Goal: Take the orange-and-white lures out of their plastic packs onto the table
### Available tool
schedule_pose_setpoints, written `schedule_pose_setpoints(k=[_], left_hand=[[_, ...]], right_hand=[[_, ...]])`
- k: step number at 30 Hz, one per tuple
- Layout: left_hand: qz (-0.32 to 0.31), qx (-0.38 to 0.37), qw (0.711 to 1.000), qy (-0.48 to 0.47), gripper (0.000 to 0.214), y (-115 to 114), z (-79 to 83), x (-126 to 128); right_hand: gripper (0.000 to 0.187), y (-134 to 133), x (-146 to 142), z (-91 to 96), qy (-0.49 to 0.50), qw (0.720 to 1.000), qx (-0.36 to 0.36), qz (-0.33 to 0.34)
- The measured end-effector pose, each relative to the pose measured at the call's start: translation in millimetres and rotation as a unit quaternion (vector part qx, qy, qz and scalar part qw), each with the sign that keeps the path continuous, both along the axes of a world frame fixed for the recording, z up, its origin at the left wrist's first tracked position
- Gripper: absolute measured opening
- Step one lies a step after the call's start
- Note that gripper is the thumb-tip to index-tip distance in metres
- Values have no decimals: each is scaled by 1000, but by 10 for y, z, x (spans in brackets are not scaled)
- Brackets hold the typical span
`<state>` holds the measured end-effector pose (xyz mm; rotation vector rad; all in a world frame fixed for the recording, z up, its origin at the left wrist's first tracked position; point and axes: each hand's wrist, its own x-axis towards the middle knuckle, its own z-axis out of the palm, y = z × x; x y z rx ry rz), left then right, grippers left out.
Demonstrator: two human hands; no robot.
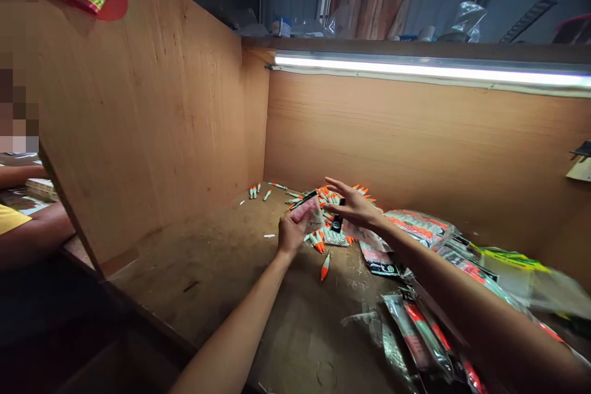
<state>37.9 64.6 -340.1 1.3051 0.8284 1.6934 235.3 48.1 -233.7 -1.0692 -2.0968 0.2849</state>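
Note:
My left hand (pixel 290 235) is closed on a small clear-and-pink plastic packet (pixel 310 212) with a black top strip, held up and tilted above the bench. To its right, my right hand (pixel 353 203) has its fingers stretched out and apart, with nothing visible between them. Just under that hand is another packet with a black tab (pixel 337 224), partly hidden. Behind and below both hands lies a heap of small white pieces with orange ends (pixel 318 242), shaped like fishing floats. One such loose float (pixel 325 266) lies in front of the heap.
Filled plastic packs (pixel 415 225) and long packets with orange items (pixel 422 332) cover the bench's right side. Several floats (pixel 255 191) stand at the back left. Wooden panels (pixel 161 104) wall the bench, under a tube light (pixel 415 71). A person's arm (pixel 46 228) shows beyond the left panel.

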Motion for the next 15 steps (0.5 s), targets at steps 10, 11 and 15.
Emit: schedule_pose_setpoints(k=[10,11,15], left_hand=[[322,104,925,170,68,61,-43,-94],[328,105,922,177,65,54,-47,-88],[306,87,927,200,61,36,-82,-38]], right_hand=[[31,734,-388,168,153,977,28,-147],[33,796,-388,167,174,972,25,-153],[38,967,-335,256,223,953,38,-200]])
